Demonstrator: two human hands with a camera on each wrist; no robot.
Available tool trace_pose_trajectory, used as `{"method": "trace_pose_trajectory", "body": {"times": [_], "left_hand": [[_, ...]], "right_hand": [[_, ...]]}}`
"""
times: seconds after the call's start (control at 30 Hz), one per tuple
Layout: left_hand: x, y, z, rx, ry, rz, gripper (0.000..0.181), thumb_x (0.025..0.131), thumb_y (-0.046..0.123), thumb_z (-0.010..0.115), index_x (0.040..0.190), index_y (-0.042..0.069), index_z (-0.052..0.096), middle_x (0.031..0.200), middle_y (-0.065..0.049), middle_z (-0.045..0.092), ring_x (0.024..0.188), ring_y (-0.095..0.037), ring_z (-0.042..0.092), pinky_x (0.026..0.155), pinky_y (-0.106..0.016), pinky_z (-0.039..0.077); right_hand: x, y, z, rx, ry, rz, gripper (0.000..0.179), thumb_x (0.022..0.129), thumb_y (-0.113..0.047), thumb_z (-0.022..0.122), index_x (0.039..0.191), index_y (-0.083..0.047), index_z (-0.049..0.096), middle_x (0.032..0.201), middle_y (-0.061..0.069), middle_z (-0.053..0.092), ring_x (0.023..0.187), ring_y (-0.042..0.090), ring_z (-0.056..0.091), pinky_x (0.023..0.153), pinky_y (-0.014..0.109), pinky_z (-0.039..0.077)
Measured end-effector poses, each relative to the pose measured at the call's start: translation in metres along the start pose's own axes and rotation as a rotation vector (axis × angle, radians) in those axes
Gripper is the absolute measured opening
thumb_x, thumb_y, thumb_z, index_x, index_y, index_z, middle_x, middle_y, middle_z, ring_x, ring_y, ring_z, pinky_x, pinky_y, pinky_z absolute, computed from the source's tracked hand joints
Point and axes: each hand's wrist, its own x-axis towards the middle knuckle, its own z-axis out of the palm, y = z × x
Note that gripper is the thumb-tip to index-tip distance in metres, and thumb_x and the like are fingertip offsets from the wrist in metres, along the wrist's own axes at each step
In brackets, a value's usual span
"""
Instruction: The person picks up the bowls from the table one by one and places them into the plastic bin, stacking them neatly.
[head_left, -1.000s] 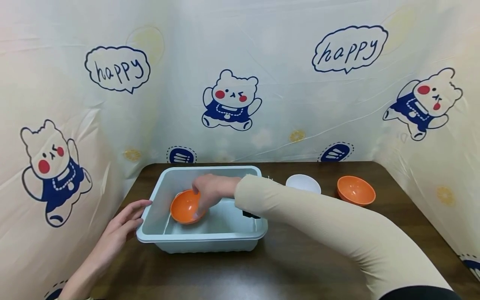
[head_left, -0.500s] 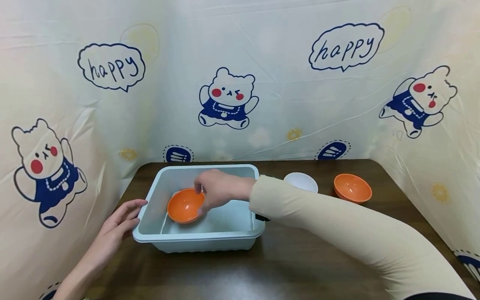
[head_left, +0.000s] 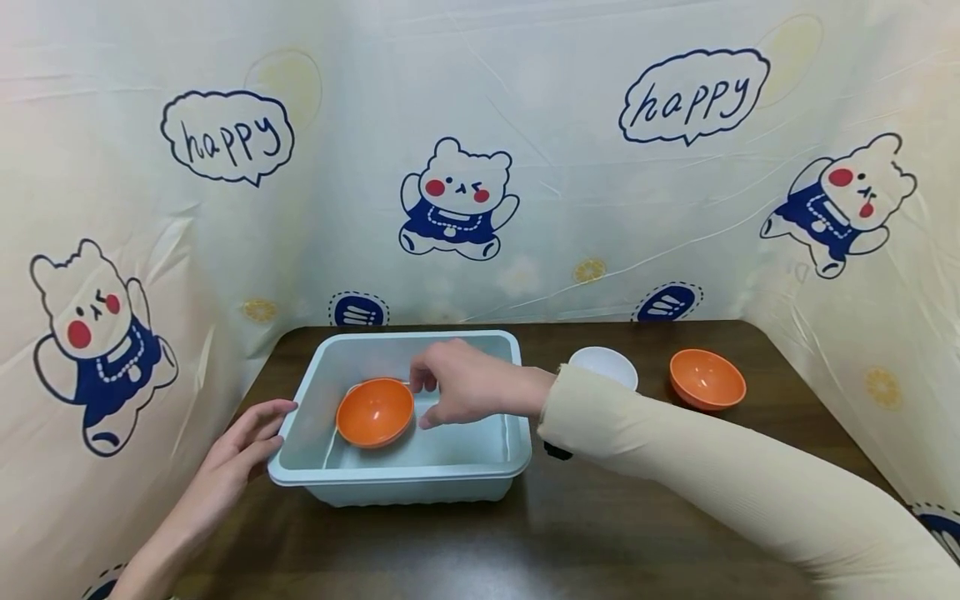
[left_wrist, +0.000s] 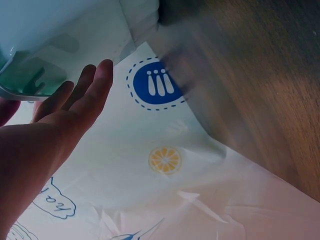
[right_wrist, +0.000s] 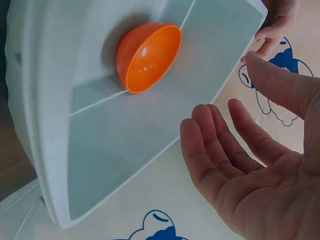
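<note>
A pale blue plastic bin stands on the table, and an orange bowl sits inside it towards the left. My right hand is over the bin, just right of that bowl. In the right wrist view a gap separates its loosely bent fingers from the orange bowl, and the hand holds nothing. My left hand touches the bin's left rim from outside. In the left wrist view its fingers extend fairly straight beside the bin wall.
A white bowl and another orange bowl stand on the dark wooden table to the right of the bin. My right forearm's sleeve passes in front of the white bowl. A printed curtain surrounds the table's back and sides.
My right hand has let go of the orange bowl in the bin and drawn back to the right. The bowl stays inside, and my left hand keeps its place at the rim.
</note>
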Motion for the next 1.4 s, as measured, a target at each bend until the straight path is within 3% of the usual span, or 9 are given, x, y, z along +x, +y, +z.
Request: {"method": "trace_pose_trajectory", "body": {"times": [0.1,0.2,0.57,0.93,1.4], "left_hand": [[0.000,0.000,0.001,0.009,0.000,-0.005,0.039,0.115,0.014,0.039,0.151,-0.001,0.039,0.156,-0.027,0.046,0.117,0.011,0.055,0.084,-0.025,0.055],[-0.001,0.000,0.001,0.010,-0.001,-0.015,0.039,0.115,0.013,0.039,0.151,-0.001,0.039,0.156,-0.033,0.041,0.117,0.011,0.055,0.084,-0.025,0.055],[-0.003,0.005,0.003,0.010,-0.020,-0.080,0.042,0.115,0.015,0.037,0.154,0.000,0.034,0.161,-0.032,0.035,0.115,0.013,0.051,0.084,-0.027,0.055],[-0.003,0.005,0.003,0.004,-0.011,-0.049,0.040,0.115,0.014,0.037,0.153,0.000,0.036,0.159,-0.033,0.037,0.117,0.014,0.051,0.083,-0.025,0.054],[-0.001,0.006,0.002,0.007,-0.002,-0.025,0.039,0.115,0.013,0.037,0.151,-0.001,0.037,0.157,-0.033,0.039,0.116,0.012,0.053,0.083,-0.025,0.055]], "right_hand": [[-0.009,0.001,-0.002,0.021,0.009,-0.005,0.022,0.088,-0.015,0.088,0.103,-0.013,0.072,0.094,-0.003,0.064,0.090,0.017,0.057,0.079,0.028,0.050],[-0.017,0.001,-0.003,0.033,0.016,-0.003,0.021,0.088,-0.014,0.087,0.103,-0.013,0.072,0.092,-0.003,0.064,0.086,0.018,0.058,0.077,0.029,0.050],[-0.044,0.009,-0.001,0.085,0.055,0.031,0.017,0.090,-0.013,0.085,0.101,-0.015,0.072,0.090,-0.005,0.067,0.088,0.017,0.059,0.078,0.031,0.052],[-0.071,0.017,-0.001,0.120,0.103,0.017,0.016,0.089,-0.010,0.085,0.098,-0.013,0.072,0.088,-0.006,0.066,0.089,0.024,0.064,0.077,0.031,0.052],[-0.099,0.032,0.002,0.146,0.246,-0.071,0.016,0.087,-0.007,0.086,0.094,-0.013,0.073,0.084,-0.009,0.066,0.079,0.013,0.061,0.071,0.027,0.054]]}}
